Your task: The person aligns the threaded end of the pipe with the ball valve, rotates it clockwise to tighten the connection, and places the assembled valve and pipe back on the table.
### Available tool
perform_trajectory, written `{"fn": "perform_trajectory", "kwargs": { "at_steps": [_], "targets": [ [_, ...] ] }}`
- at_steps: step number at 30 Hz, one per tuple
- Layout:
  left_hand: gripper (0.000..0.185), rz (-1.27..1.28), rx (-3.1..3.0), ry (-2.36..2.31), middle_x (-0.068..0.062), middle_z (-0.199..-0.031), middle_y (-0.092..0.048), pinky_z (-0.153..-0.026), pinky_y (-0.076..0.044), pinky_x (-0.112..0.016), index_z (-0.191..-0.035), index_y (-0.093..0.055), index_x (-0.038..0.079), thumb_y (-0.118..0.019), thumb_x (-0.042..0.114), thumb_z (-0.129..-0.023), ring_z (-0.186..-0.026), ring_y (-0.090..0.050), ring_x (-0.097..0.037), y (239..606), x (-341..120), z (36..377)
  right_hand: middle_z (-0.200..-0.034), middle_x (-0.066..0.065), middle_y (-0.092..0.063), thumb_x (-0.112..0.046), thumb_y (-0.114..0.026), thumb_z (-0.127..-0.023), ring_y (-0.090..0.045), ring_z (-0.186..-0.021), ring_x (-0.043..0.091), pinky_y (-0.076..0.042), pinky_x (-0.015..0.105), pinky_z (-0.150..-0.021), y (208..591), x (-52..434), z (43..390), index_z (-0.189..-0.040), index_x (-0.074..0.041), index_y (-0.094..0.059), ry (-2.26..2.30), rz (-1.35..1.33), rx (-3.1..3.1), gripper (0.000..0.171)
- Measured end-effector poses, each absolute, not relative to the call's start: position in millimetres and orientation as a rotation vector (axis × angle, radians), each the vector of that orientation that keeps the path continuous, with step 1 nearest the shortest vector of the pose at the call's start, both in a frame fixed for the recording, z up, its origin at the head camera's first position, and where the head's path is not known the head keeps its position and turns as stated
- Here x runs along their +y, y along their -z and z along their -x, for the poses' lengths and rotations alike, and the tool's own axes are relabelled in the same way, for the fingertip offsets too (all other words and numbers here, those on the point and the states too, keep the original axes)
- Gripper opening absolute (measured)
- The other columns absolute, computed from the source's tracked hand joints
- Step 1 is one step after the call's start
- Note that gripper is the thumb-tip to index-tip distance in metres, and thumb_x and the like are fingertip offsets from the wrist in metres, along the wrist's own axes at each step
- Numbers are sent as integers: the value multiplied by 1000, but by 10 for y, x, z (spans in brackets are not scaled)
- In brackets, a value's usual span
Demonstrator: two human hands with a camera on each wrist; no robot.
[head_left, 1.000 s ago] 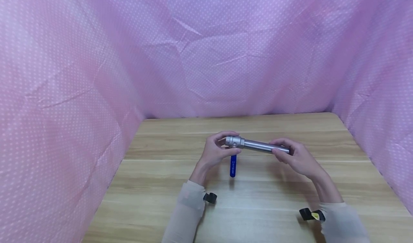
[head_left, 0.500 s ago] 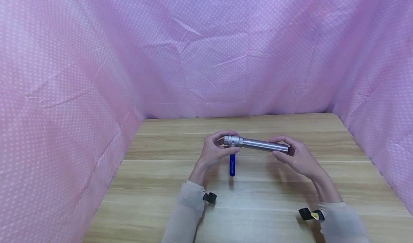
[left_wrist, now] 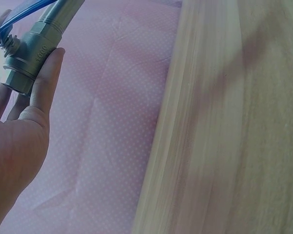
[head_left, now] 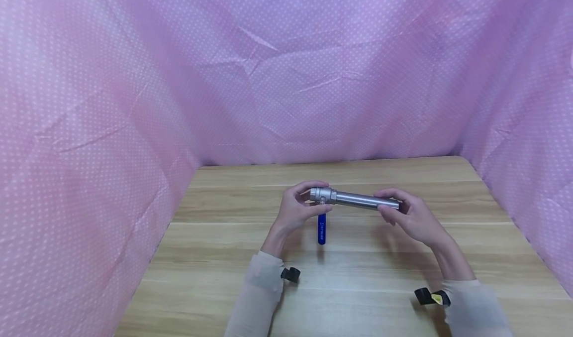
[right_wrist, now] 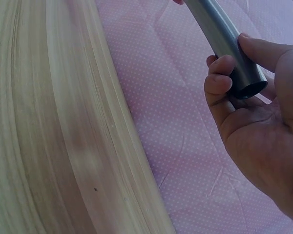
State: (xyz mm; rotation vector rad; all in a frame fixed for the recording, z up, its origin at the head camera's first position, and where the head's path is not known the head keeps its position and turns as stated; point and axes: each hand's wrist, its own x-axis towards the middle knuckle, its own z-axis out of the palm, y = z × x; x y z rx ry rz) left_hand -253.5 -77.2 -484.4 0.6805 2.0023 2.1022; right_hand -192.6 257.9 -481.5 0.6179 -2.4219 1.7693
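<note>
In the head view a silver ball valve [head_left: 321, 194] is joined end to end with a straight steel pipe [head_left: 358, 199], both held above the table. The valve's blue lever handle [head_left: 322, 229] points toward the person. My left hand [head_left: 293, 209] grips the valve body between thumb and fingers; the left wrist view shows its hexagonal end [left_wrist: 18, 80] near the palm. At the other end, my right hand [head_left: 414, 219] holds the pipe, thumb on the near side. The pipe's open end [right_wrist: 250, 89] shows in the right wrist view. Whether threads are engaged at the joint cannot be seen.
Beneath the hands lies a wood-grain table [head_left: 358, 287]. Pink dotted cloth [head_left: 313, 78] hangs behind it and on both sides. Black wrist straps [head_left: 292, 275] sit at both sleeve cuffs.
Valve and pipe have shifted very slightly left with the hands. The right fingers and thumb have moved a little on the pipe; the left hand keeps its hold on the valve.
</note>
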Motion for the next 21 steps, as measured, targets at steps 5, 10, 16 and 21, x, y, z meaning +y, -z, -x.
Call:
{"fn": "perform_trajectory", "kwargs": {
  "at_steps": [5,10,16,21],
  "targets": [
    [58,-692,1997,-2107,-12,-146,-72,-99,-71,-35,-141,-75,10,-93,4,-86,-118,-76,-22,4844,-780,2549,-82,3,-66,-1,-62,-113,-63,-69,15,-55,32,-56,4816,2574,1946,-136,0,-69,-1754,-635,-2424,24],
    [58,-693,1996,-2107,-12,-147,-71,-98,-72,-35,-141,-74,9,-92,3,-86,-118,-76,-22,4827,-779,2540,-83,2,-67,-3,-66,-112,-64,-70,14,-56,32,-57,4811,2579,1947,-138,-1,-68,-1769,-609,-2453,26],
    [59,-700,2010,-2092,-12,-148,-71,-98,-72,-36,-141,-74,9,-93,3,-85,-119,-76,-22,4826,-772,2538,-93,-4,-74,-2,-72,-109,-69,-77,5,-62,28,-62,4809,2602,1950,-142,-1,-66,-1792,-596,-2491,34],
    [58,-692,1986,-2119,-13,-146,-71,-98,-72,-35,-141,-74,8,-92,2,-86,-117,-76,-22,4827,-779,2546,-110,-4,-78,3,-74,-105,-72,-86,3,-65,26,-68,4799,2602,1948,-144,1,-65,-1796,-633,-2455,41]
  ]
}}
